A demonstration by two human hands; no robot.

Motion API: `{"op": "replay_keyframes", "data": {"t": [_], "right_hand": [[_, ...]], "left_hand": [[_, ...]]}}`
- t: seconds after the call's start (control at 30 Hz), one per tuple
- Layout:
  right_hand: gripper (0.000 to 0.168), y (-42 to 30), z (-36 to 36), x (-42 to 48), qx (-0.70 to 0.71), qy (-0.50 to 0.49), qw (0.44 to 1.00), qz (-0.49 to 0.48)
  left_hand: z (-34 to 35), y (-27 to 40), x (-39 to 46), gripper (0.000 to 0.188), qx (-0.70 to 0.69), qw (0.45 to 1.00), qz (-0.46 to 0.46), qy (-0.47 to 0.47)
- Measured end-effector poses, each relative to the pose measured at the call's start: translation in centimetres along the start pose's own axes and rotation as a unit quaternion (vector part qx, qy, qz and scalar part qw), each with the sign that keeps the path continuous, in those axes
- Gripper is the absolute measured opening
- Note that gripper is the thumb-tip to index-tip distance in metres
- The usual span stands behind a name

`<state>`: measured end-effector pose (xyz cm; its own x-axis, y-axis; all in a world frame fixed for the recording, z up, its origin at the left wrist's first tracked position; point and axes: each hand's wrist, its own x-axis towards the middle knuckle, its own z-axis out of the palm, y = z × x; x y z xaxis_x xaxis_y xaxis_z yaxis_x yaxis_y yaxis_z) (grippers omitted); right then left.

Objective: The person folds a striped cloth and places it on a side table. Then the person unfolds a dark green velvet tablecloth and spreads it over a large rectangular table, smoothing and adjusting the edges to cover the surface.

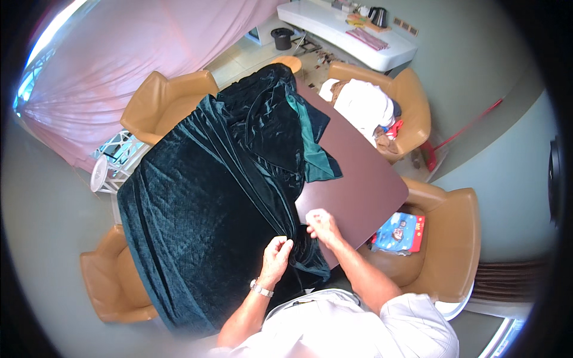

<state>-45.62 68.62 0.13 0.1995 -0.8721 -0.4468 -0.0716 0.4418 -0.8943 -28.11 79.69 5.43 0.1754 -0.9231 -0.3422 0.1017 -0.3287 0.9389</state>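
A dark green velvet cloth (192, 201) covers the left and middle of a brown table (358, 179), its far part bunched up. A lighter green section of the cloth lies turned over near the table's middle. My left hand (276, 257), with a metal-banded watch at the wrist, pinches the cloth's gathered edge near the table's front. Just to the right, my right hand (321, 226) is raised over the bare table with curled fingers; whether it holds anything is unclear.
Tan armchairs stand around the table; the far right one (412, 112) holds piled clothes (365, 105), the near right one (452, 241) a blue and red package (398, 232). Beyond are a white counter (322, 27) with a kettle (378, 17), a black bin (282, 39) and a round stool (288, 63).
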Motion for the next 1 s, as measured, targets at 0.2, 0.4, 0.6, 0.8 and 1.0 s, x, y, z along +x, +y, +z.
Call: {"op": "replay_keyframes", "data": {"t": [0.2, 0.4, 0.6, 0.8, 1.0], "right_hand": [[0.052, -3.9, 4.4, 13.3, -0.148, 0.130, 0.980, -0.020], [0.023, -8.9, 3.4, 18.4, 0.075, 0.074, 0.994, 0.020], [0.046, -17.5, -6.5, 21.7, 0.185, 0.181, 0.957, -0.134], [0.054, -18.0, -14.6, 20.8, 0.230, 0.265, 0.914, -0.203], [0.071, -6.4, -16.4, 16.1, -0.249, 0.378, 0.881, -0.136]], "left_hand": [[-0.3, 2.7, -1.4, 0.006, 0.014, 0.999, -0.035, 0.023], [0.9, 2.5, -1.3, 0.003, 0.000, 0.997, -0.045, 0.070], [3.5, 2.2, 1.3, 0.009, -0.121, 0.987, -0.096, 0.038], [5.8, 1.3, 4.3, 0.013, -0.041, 0.995, -0.088, -0.038], [7.0, -2.1, 6.1, 0.019, 0.152, 0.988, -0.012, -0.028]]}}
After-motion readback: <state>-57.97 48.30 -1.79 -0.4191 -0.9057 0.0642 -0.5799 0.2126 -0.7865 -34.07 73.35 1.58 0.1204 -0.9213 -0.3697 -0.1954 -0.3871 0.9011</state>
